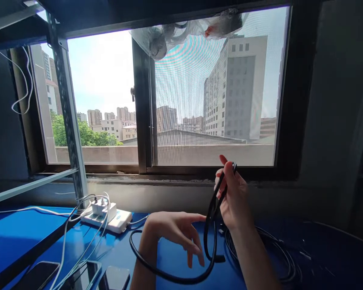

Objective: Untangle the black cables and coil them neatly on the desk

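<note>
My right hand is raised in front of the window sill, fingers pinched round a folded black cable. The cable hangs down from that grip and sweeps in a loop under my left wrist. My left hand hovers lower and to the left, fingers spread and pointing down and right over the blue table, its fingertips close to the hanging strands. The left hand holds nothing. A black plug end lies near the bottom of the loop.
A white power strip with a charger and white leads sits at the left. Three dark phones lie along the near edge. A coil of thin black cables lies at the right. A metal shelf post rises at left.
</note>
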